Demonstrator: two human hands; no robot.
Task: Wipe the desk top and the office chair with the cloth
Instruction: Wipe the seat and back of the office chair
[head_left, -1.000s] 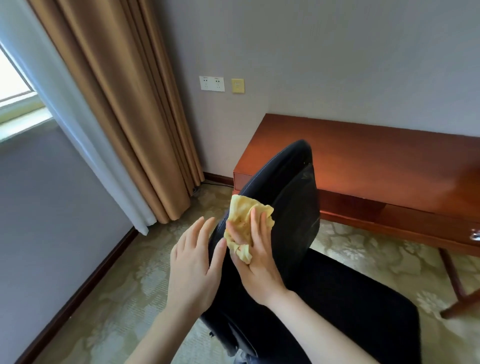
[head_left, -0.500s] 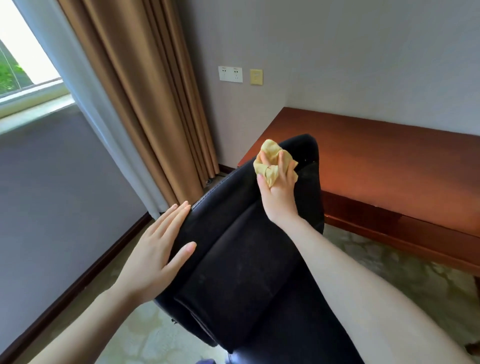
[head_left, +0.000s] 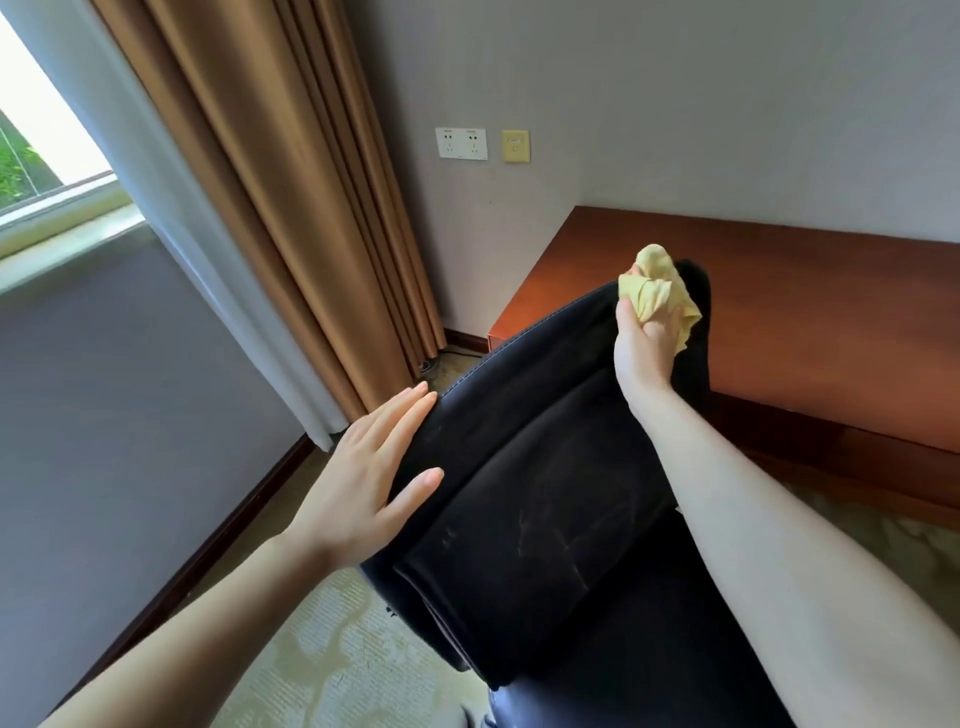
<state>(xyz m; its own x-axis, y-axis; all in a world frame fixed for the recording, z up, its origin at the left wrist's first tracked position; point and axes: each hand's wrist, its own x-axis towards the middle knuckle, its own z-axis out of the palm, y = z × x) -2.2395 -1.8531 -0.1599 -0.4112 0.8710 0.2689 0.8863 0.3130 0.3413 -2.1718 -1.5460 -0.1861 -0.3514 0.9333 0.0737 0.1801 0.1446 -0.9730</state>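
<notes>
Cloth (head_left: 660, 296), bunched in my right hand (head_left: 641, 345), has climbed to the chair (head_left: 545, 493) back's far top edge. My left hand (head_left: 374, 483), spread flat, now steadies its left side. I judge the backrest nearly wiped.

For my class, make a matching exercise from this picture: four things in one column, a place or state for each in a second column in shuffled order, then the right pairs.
Column 1
1. cloth
2. left hand
3. desk
4. curtain

Column 2
A. hangs beside the window
B. bunched in the right hand
C. reddish-brown, against the wall
D. rests flat on the office chair

Pairs: 1-B, 2-D, 3-C, 4-A
</notes>
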